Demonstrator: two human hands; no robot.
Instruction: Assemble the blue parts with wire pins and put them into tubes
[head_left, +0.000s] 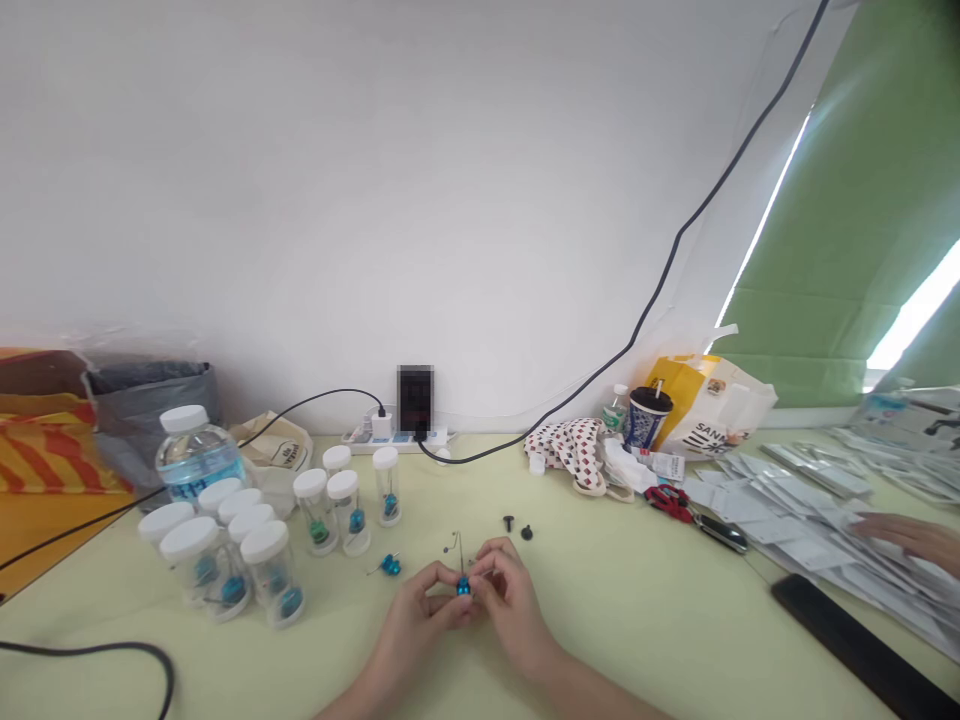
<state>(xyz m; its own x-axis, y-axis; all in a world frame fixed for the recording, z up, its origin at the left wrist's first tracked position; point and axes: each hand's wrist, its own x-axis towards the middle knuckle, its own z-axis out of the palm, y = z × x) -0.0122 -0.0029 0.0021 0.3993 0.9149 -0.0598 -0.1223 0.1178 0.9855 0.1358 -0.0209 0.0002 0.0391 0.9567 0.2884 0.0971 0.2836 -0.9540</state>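
Between the fingertips of both hands is a small shiny blue metal piece (pixel 463 586) with a thin bent wire standing up from it. My left hand (pixel 427 605) is closed on it from the left, and my right hand (pixel 510 600) pinches it from the right. Part of the piece is covered by the fingers. A similar blue piece with a wire (pixel 390 565) lies on the table left of my hands. Beyond my right hand are two small black parts, a black stud (pixel 508 523) and a round black knob (pixel 527 533).
Several clear jars with white lids (pixel 266 575) stand at the left, holding blue or green pieces. A water bottle (pixel 196 455) is behind them. Rightward lie red-handled scissors (pixel 669 502), a black bar (pixel 862 645) and white packets (pixel 795 510), with another person's hand (pixel 907 535) on them.
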